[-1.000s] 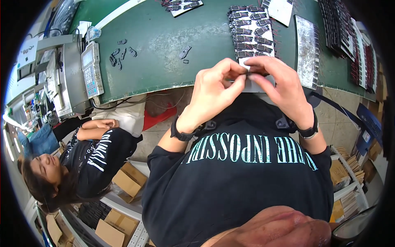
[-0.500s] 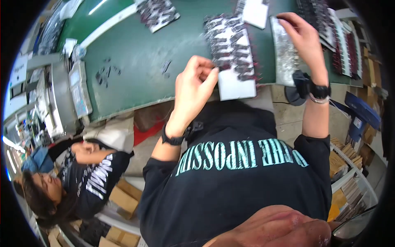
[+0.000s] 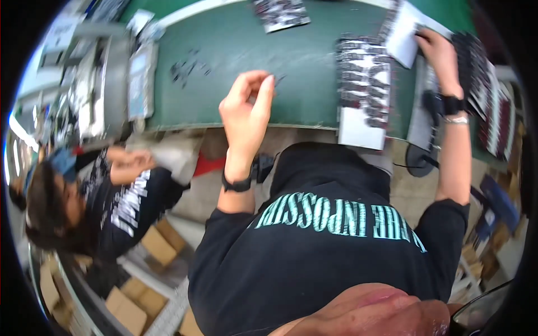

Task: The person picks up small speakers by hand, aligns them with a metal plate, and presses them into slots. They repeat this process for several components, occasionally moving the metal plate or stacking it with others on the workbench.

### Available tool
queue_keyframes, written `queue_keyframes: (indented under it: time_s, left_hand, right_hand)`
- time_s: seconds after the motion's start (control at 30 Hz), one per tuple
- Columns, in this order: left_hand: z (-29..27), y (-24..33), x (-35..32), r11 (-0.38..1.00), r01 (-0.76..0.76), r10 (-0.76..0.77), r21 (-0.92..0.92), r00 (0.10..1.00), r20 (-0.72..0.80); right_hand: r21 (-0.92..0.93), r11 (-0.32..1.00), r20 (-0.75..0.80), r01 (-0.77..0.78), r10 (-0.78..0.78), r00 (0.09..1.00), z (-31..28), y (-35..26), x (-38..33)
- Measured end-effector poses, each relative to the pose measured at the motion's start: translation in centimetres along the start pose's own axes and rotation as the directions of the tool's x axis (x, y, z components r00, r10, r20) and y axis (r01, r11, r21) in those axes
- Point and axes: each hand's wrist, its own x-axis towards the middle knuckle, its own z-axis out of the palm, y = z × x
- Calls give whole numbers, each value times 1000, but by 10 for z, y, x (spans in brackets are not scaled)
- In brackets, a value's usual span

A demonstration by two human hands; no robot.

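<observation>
My left hand [image 3: 246,109] hovers over the green table with its fingers curled and thumb and forefinger pinched; what they hold, if anything, cannot be made out. A small dark piece [image 3: 281,78] lies just beyond its fingertips. At the far right, the bent fingers of my right hand [image 3: 440,55] meet the edge of a plain white card [image 3: 404,35]. Something small and dark shows at those fingertips, too blurred to name. Between my hands lies a white card [image 3: 361,131] with rows of dark clip-like pieces [image 3: 364,73], its near end bare.
Loose dark pieces [image 3: 189,68] lie scattered on the table's left. Another filled card [image 3: 283,15] is at the far edge, and several filled cards [image 3: 493,112] stand at the right. A greyish strip [image 3: 421,120] sits below my right forearm. Someone in black [image 3: 126,207] is at left.
My left hand has left the filled card and moved left toward the loose pieces. My right hand has gone from the silvery strip to the plain white card. The whole view has shifted.
</observation>
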Motion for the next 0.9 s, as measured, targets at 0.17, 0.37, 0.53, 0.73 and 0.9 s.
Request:
queue_keyframes:
  time_s: [0.17,0.37,0.53,0.73,0.9]
  left_hand:
    - [-37,-27,-3,930,-99,130,355,989,-64]
    - [-18,-33,1,741,-283,265,609,956,123]
    - [-4,-32,12,662,-322,239,676,947,216]
    - [25,-26,7,615,-398,354,681,911,212]
    - [32,-36,-7,559,-509,461,655,847,265]
  right_hand:
    - [-11,995,-12,96,-96,995,6,-14,-3]
    - [-65,985,-40,159,-161,986,11,1,-3]
    - [-167,940,-38,296,-306,951,33,3,4]
    - [-139,935,-140,326,-344,928,22,0,6]
    - [-54,955,-196,291,-296,935,32,20,7]
